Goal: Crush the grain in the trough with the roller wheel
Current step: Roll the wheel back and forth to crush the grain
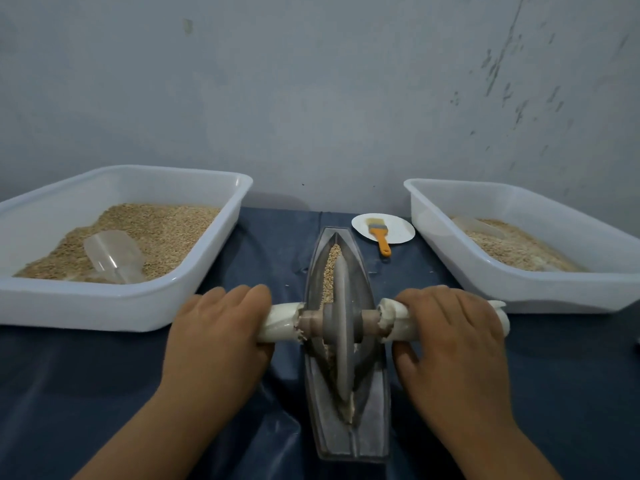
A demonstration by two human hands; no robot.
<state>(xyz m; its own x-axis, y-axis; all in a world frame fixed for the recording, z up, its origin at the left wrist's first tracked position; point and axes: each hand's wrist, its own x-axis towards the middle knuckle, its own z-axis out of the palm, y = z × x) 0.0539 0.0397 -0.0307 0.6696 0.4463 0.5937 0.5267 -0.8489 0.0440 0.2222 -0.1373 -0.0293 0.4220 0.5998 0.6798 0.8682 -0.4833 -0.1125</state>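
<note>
With the wheel (343, 327) standing upright in the trough (346, 344), both hands are already where the step needs them: the left hand (221, 327) has its fingers curled over the white-wrapped left handle (282, 322), and the right hand (450, 327) wraps the matching right handle (394, 320) with the thumb tucked beneath. The grain (331, 268) lies in the far half of the trough, heaped along the groove just beyond the wheel, while the near end looks mostly bare with a pale smear of what may be crushed meal. To crush well, the person would likely roll the wheel away, up into that heap, then draw it back, keeping the axle level so that the rim stays in the bottom of the groove and does not ride up a side wall. Equal downward weight from the 2 hands matters; a heavier push on 1 side could tilt the wheel and let kernels slip past uncrushed or spill onto the blue cloth of the table (104, 375). Short, overlapping strokes should serve better than 1 long run, since the trough narrows to a point and nothing visibly pins it down. Slow reversal at each end would keep grain from flicking out.
</note>
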